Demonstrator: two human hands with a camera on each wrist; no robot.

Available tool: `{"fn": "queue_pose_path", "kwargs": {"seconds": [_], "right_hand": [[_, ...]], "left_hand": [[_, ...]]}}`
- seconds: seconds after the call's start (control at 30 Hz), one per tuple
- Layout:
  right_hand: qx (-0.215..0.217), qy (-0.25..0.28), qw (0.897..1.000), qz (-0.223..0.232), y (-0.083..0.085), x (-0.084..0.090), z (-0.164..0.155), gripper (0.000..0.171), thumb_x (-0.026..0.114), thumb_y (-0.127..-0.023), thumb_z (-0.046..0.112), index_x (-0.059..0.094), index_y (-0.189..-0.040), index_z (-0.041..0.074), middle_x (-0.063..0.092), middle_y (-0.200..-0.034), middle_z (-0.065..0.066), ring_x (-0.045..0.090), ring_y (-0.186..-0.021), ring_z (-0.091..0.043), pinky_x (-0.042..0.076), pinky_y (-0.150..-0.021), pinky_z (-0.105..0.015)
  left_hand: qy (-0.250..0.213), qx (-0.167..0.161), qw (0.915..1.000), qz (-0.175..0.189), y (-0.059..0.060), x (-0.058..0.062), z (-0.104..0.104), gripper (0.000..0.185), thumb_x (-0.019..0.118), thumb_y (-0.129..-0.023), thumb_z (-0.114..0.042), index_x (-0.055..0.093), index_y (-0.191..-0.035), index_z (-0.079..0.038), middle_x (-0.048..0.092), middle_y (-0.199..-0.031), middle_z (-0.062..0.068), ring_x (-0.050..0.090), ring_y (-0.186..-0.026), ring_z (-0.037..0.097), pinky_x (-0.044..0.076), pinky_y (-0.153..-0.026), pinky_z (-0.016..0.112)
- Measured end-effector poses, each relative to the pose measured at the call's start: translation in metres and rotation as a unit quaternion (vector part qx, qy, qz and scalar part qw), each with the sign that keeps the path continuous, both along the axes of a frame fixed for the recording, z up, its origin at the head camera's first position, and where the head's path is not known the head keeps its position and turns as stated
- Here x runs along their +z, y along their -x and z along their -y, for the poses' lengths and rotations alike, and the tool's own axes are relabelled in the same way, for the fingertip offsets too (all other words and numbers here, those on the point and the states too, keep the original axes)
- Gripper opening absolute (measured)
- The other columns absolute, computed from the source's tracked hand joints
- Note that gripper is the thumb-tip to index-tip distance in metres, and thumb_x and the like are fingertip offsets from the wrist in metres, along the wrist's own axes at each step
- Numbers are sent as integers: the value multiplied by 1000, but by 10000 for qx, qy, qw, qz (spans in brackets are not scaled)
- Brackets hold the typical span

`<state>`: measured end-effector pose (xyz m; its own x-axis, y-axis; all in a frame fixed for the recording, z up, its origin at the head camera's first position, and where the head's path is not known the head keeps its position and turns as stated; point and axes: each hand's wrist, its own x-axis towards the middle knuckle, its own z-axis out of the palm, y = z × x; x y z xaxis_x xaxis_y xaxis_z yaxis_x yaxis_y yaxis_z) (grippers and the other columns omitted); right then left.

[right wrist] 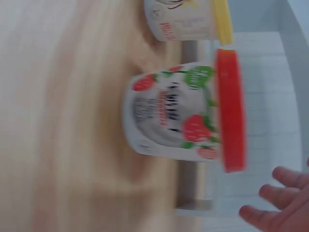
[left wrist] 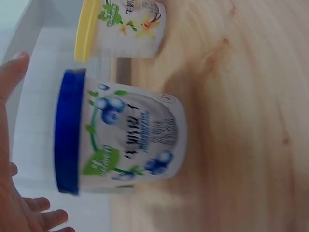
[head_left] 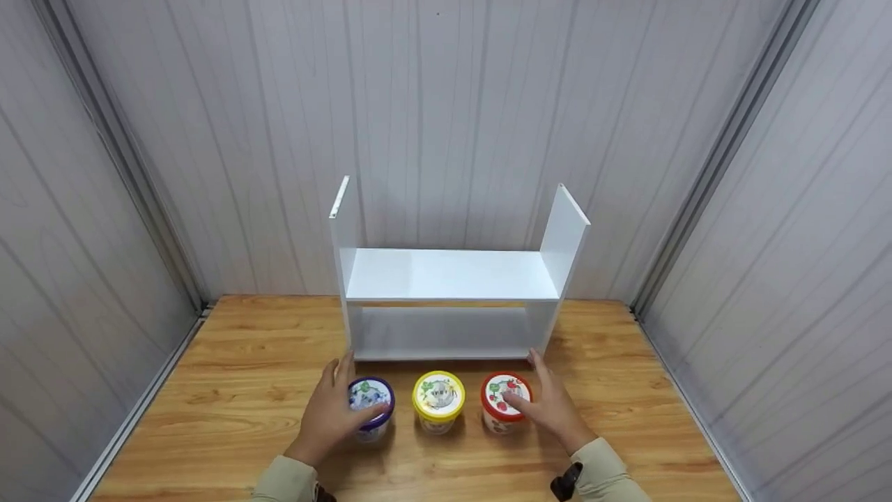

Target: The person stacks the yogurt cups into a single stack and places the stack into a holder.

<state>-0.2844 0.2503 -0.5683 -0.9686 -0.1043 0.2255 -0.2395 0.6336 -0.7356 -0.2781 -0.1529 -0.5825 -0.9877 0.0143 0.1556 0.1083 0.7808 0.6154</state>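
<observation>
Three tubs stand upright in a row on the wooden table in front of a white shelf. The left one is a blueberry tub with a blue lid, its printed side also facing the left wrist view. In the middle is a yellow-lidded tub, and on the right a strawberry tub with a red lid. My left hand hovers beside the blueberry tub, fingers spread and thumb over its lid. Near the strawberry tub, my right hand is likewise spread, gripping nothing. Both wrist views show gaps between fingers and tubs.
Behind the tubs, the white two-level shelf has raised side panels. It sits on the wooden table toward the back wall. Panelled walls also rise on the left and right.
</observation>
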Motion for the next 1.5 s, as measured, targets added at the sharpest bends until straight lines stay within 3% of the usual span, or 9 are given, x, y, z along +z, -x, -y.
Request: {"fn": "queue_pose_path", "kwargs": {"seconds": [0.13, 0.37, 0.53, 0.7, 0.83, 0.97, 1.17, 1.33, 1.5], "right_hand": [[123, 398, 9989, -215, 0, -16, 1, 101, 84, -83, 36, 26, -158, 1, 44, -153, -22, 37, -143, -43, 28, -116, -64], [293, 1284, 9913, -17, -2, -37, 8, 99, 83, -85, 31, 24, -160, 6, 38, -159, -16, 35, -146, -38, 35, -114, -60], [105, 1729, 9848, 71, -2, -48, 12, 97, 84, -85, 27, 24, -160, 11, 40, -158, -14, 39, -144, -34, 39, -112, -55], [-147, 2183, 9757, -81, -1, -57, 15, 95, 83, -85, 21, 26, -159, 5, 40, -158, -15, 36, -146, -31, 34, -117, -49], [-339, 2495, 9677, -126, -1, -65, 16, 91, 81, -87, 16, 26, -158, 2, 41, -157, -17, 36, -146, -31, 35, -116, -29], [-554, 2879, 9560, 61, -3, -72, 18, 88, 79, -89, 13, 26, -158, 2, 41, -156, -19, 38, -144, -32, 37, -103, -12], [-753, 3108, 9473, 185, -5, -85, 19, 84, 76, -90, 9, 27, -158, 1, 38, -157, -22, 40, -141, -30, 39, -99, -9], [-737, 3369, 9386, 27, -6, -92, 18, 80, 74, -90, 3, 29, -156, 0, 43, -152, -27, 53, -125, -6, 46, -95, -14], [-685, 3464, 9356, -85, -7, -94, 20, 79, 73, -90, 0, 29, -156, -1, 40, -154, -27, 50, -119, 7, 44, -96, -13]], "left_hand": [[-399, 60, 9992, 84, -3, -10, 3, 123, 78, -70, -72, 18, -163, -18, 26, -159, 28, 39, -137, 54, 39, -106, 70], [-959, 97, 9953, 51, -7, -24, 6, 121, 82, -72, -65, 20, -162, -13, 31, -157, 26, 41, -138, 48, 39, -108, 66], [-1099, 321, 9929, 319, -9, -30, 6, 114, 78, -77, -65, 20, -161, -14, 28, -158, 28, 35, -141, 51, 35, -109, 69], [-1525, 370, 9872, 295, -12, -38, 6, 105, 77, -83, -57, 23, -160, -12, 30, -158, 28, 34, -143, 49, 32, -112, 68], [-1916, 358, 9805, 237, -15, -45, 6, 98, 74, -88, -52, 23, -159, -8, 33, -156, 29, 35, -143, 48, 30, -115, 65], [-2259, 382, 9733, 162, -16, -52, 5, 90, 70, -93, -48, 23, -159, -8, 36, -154, 29, 35, -143, 47, 28, -116, 64], [-2759, 358, 9605, 100, -19, -64, 1, 84, 69, -96, -40, 24, -158, -7, 35, -156, 28, 29, -147, 45, 22, -121, 59], [-3162, 286, 9483, -57, -23, -68, -2, 79, 68, -98, -32, 24, -158, -3, 34, -156, 31, 28, -147, 44, 22, -121, 54], [-3466, 297, 9376, -1, -25, -70, -4, 75, 63, -101, -26, 21, -158, -3, 28, -159, 31, 25, -148, 44, 22, -121, 53]]}}
